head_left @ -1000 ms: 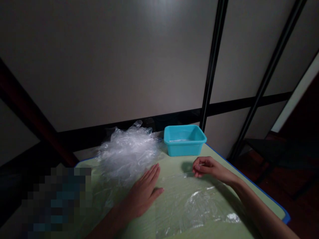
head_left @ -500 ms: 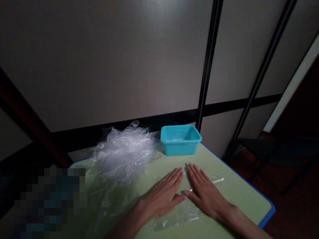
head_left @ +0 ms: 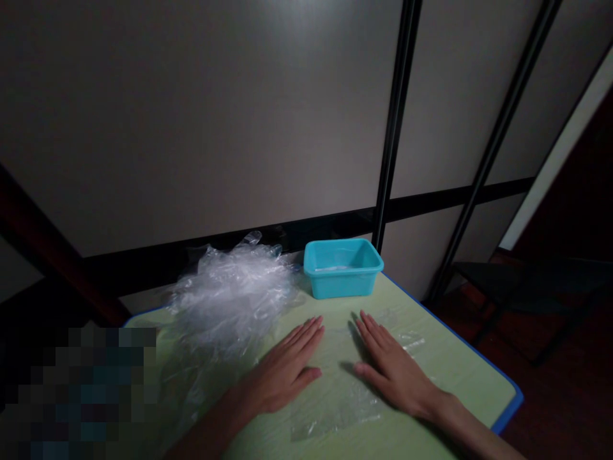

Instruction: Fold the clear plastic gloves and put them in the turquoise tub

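A clear plastic piece [head_left: 335,409] lies flat on the pale green table [head_left: 460,358], partly under my hands. My left hand [head_left: 287,367] is over its left side, palm down, fingers stretched out and thumb apart, holding nothing. On the right, my right hand [head_left: 395,370] is also palm down with its fingers extended, over the right part of the plastic; whether it touches is hard to tell. A crumpled heap of clear plastic [head_left: 234,294] sits beyond my left hand. Behind both hands stands a turquoise basin [head_left: 342,281] with something whitish in its bottom.
The table has a blue edge [head_left: 507,409]. Grey panels with black strips [head_left: 239,128] rise right behind it. A dark chair [head_left: 517,294] stands on the reddish floor at the right. A blurred, pixelated patch covers the lower left.
My left hand has moved left, away from my right hand, and the gap between them is wider. The view has shifted slightly.
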Action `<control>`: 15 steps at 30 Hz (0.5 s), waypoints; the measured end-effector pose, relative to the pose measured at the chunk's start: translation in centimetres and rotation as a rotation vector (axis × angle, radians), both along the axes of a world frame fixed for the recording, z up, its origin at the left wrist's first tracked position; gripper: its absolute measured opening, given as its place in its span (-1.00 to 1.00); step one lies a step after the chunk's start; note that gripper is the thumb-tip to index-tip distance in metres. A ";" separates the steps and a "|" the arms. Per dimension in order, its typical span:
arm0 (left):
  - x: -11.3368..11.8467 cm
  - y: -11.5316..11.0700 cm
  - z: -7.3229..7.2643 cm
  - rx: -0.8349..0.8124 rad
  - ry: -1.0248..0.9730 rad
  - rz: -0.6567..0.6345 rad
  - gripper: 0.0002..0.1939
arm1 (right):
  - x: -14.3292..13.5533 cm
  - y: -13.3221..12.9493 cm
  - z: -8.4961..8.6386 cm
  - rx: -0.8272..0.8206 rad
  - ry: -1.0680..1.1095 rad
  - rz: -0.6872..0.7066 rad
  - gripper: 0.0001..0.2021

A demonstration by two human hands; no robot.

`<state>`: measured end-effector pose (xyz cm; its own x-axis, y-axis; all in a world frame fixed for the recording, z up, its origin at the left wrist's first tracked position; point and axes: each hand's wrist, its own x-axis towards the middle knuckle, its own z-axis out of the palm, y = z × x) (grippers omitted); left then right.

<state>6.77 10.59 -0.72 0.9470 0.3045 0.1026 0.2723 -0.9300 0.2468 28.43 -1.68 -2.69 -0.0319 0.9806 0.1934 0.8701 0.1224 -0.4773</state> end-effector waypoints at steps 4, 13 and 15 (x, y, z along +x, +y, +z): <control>-0.6 -1.6 1.2 0.002 -0.076 -0.094 -0.43 | 1.1 -0.6 0.9 0.016 0.317 -0.138 -0.43; -1.0 -5.3 4.0 -0.034 0.006 -0.261 -0.51 | 1.3 0.7 2.6 -0.042 0.015 0.004 -0.47; -0.5 -6.6 4.7 -0.011 0.050 -0.302 -0.59 | 0.6 1.2 3.3 -0.065 -0.020 0.072 -0.48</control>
<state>6.23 4.01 3.94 0.9986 0.0092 0.0518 -0.0040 -0.9681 0.2504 29.05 -0.44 0.58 -0.1060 0.9861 0.1278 0.8698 0.1542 -0.4687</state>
